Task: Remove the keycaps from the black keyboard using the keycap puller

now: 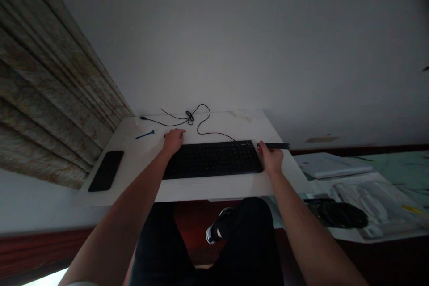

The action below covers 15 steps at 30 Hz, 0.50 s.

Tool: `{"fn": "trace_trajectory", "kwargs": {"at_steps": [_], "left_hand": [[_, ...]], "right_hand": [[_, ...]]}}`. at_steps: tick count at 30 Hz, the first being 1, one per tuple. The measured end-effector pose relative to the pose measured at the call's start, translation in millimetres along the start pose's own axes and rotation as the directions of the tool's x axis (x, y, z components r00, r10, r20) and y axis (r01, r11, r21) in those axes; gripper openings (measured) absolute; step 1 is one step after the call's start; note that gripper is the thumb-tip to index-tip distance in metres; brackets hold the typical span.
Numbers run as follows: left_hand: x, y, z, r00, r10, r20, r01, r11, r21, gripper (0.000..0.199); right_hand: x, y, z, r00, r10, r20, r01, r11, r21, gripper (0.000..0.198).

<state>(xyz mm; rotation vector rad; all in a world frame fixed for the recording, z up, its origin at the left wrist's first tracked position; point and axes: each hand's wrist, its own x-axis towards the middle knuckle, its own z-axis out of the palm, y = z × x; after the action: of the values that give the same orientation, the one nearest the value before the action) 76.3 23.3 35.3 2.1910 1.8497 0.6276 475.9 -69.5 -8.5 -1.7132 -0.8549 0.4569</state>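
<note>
A black keyboard (214, 159) lies flat along the front of the white table. My left hand (174, 139) is at its upper left corner, palm down, with the thumb pointing right. Small dark bits show at the edges of the left fingers; what they belong to is hidden. At the keyboard's right end, my right hand (272, 157) is closed around a slim black stick-like tool (276, 145), which points sideways. Its exact kind is too dark to make out. Behind the keyboard runs its thin black cable (211, 133), partly bundled.
A black smartphone (106, 170) lies at the table's left, with a small blue tool (145, 134) farther back. Patterned curtains (60, 76) hang at the left. To the right, a lower surface holds papers (330, 164), a black coiled item (342, 214) and clear plastic packaging (378, 208).
</note>
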Motion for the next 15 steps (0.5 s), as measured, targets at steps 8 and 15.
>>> {"fn": "trace_trajectory", "kwargs": {"at_steps": [8,15], "left_hand": [[-34,48,16,0.99,0.105,-0.092,-0.125,0.961,-0.247,0.045],[-57,57,32,0.996,0.067,-0.058,-0.083,0.93,-0.358,0.036]], "right_hand": [[3,4,1,1.0,0.011,-0.014,-0.01,1.0,0.027,0.045],[5,-1,1,0.995,0.092,-0.038,-0.084,0.982,0.169,0.036]]}}
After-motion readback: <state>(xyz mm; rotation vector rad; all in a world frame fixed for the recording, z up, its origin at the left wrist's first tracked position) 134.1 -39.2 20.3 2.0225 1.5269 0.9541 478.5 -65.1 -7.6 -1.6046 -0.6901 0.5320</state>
